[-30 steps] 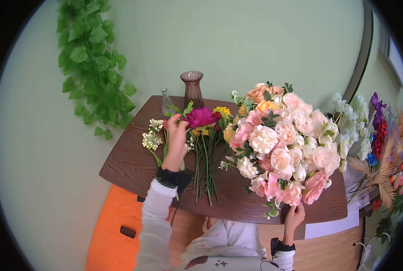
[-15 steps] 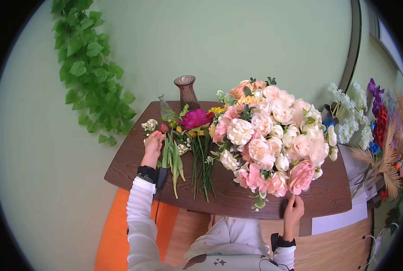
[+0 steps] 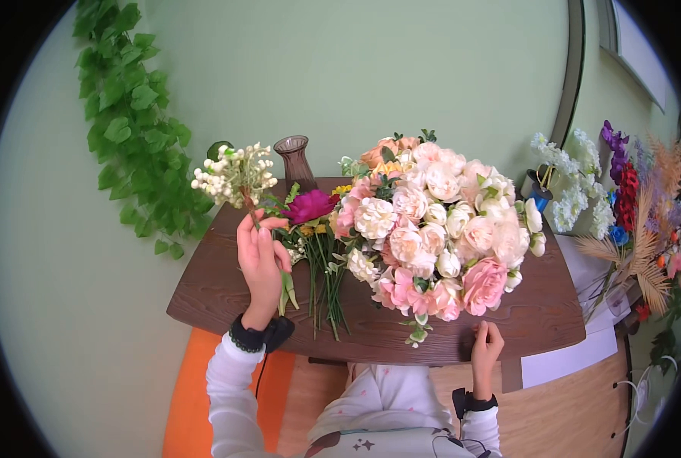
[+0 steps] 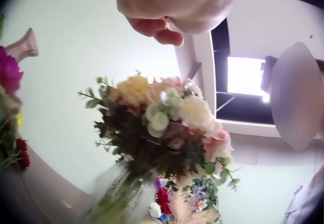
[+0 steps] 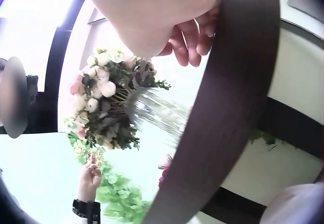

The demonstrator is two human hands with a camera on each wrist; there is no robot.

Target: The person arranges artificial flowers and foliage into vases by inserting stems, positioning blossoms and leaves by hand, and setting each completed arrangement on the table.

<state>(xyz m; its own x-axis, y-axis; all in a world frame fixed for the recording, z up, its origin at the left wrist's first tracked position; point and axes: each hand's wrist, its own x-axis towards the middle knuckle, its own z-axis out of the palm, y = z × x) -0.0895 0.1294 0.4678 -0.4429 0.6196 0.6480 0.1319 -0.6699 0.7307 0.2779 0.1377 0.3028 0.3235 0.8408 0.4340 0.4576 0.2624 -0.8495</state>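
A sprig of white berries [image 3: 236,177] is held up by its stem between the thumb and fingers of my left hand [image 3: 259,269], above the left part of the table [image 3: 394,342]. Beside that hand lie a magenta flower [image 3: 310,206] and several green stems [image 3: 326,284]. My right hand [image 3: 486,353] rests at the table's front edge with loosely curled fingers and holds nothing. The large pink and white bouquet [image 3: 441,221] stands near it; the right wrist view shows its clear ribbed vase [image 5: 158,113]. In the left wrist view the sprig cannot be seen.
A smoky ribbed vase [image 3: 294,162] stands at the table's back left. Green ivy [image 3: 130,130] hangs on the left wall. Right of the table are white blossoms [image 3: 569,183], red flowers [image 3: 626,195] and dried palm leaves [image 3: 645,263]. Something orange [image 3: 195,397] is below the table's left side.
My left hand has moved from the flowers on the table to the berry sprig, gripped it and raised it. My right hand has stayed by the front edge. The head view has shifted.
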